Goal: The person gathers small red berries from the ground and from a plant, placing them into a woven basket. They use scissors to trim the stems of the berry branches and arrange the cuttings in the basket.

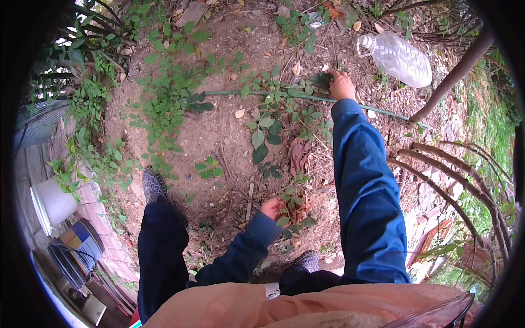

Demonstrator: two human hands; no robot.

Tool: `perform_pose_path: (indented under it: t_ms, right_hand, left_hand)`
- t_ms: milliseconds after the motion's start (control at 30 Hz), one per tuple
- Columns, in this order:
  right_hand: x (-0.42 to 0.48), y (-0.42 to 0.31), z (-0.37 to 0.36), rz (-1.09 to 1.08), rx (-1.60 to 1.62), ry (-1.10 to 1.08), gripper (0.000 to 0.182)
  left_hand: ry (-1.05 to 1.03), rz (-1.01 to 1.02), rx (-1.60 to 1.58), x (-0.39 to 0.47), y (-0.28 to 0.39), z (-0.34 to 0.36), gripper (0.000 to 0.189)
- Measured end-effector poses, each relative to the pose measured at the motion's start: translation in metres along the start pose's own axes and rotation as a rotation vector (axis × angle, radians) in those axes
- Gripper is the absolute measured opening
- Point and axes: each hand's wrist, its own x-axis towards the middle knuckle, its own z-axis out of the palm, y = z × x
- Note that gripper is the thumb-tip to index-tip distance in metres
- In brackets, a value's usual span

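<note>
My left hand is low in the middle of the head view, closed on a small bunch of leafy weeds with some dry brown leaves. My right hand reaches out ahead, fingers bent down at a dark green leaf beside the soil; whether it grips the leaf I cannot tell. A thin green hose or pole lies across the ground by my right wrist. Low leafy plants grow between my hands, with a crumpled brown dry leaf nearby.
A large clear plastic bottle lies at the upper right near a leaning trunk. Bare curved stems arch at the right. Denser weeds cover soil at the left. A white bucket and a round tub stand on paving at the lower left.
</note>
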Motion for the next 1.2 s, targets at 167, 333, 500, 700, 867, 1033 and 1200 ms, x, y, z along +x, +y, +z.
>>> perform_pose_path:
  t_ms: [167,333,500,700,867,1033,1200]
  right_hand:
    - [0.0,0.031,-0.006,0.074,0.14,0.128,0.017]
    - [-0.021,0.064,-0.039,0.232,0.817,0.178,0.009]
    - [-0.107,0.064,-0.088,0.335,1.69,0.115,0.009]
    - [-0.256,0.062,-0.143,0.33,1.697,-0.077,0.011]
    - [-0.344,0.042,-0.184,0.318,1.64,-0.378,0.015]
    - [-0.371,0.024,-0.206,0.067,0.866,-0.331,0.009]
    - [-0.391,0.014,-0.196,-0.037,0.688,-0.245,0.02]
  left_hand:
    - [-0.041,-0.111,-0.052,0.003,-0.011,-0.016,0.033]
    - [-0.02,-0.061,-0.012,-0.003,-0.018,0.009,0.032]
    - [-0.147,-0.085,-0.034,0.007,-0.028,0.003,0.034]
    - [-0.204,-0.192,-0.046,0.031,-0.045,0.004,0.04]
    - [-0.027,-0.058,0.097,0.057,-0.061,0.007,0.042]
    - [0.114,-0.096,0.246,0.067,-0.088,0.043,0.04]
    - [0.031,-0.133,0.211,0.068,-0.093,0.047,0.039]
